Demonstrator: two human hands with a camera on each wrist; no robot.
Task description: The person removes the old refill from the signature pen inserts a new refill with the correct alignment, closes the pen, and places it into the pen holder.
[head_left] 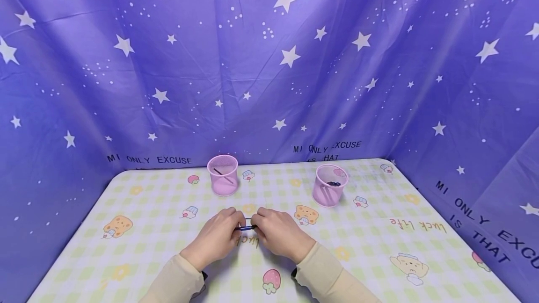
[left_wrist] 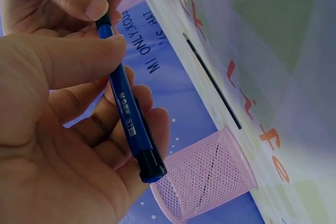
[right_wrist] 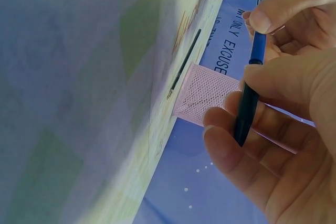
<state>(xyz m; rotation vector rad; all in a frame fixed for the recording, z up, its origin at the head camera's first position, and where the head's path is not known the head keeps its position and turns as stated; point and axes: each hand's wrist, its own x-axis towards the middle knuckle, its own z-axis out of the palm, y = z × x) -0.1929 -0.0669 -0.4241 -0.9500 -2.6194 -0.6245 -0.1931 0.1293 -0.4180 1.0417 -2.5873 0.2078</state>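
Observation:
Near the middle of the table, my left hand (head_left: 221, 236) and right hand (head_left: 280, 234) hold one blue ballpoint pen (head_left: 245, 228) between them. In the left wrist view, the left thumb and fingers grip its blue barrel (left_wrist: 123, 98), the black clicker end pointing towards the lower right. The right hand pinches the dark front section (right_wrist: 248, 106), seen in the right wrist view. Whether the two sections are fully joined I cannot tell. Just beyond the hands, a thin dark pen refill (left_wrist: 212, 82) with a metal tip lies on the tablecloth.
Behind the hands to the left stands a pink mesh cup (head_left: 224, 187) with a thin dark stick in it. Another pink mesh cup (head_left: 327, 196), holding small dark pieces, is at the back right. A purple star-patterned curtain (head_left: 252, 83) surrounds the table's back and sides.

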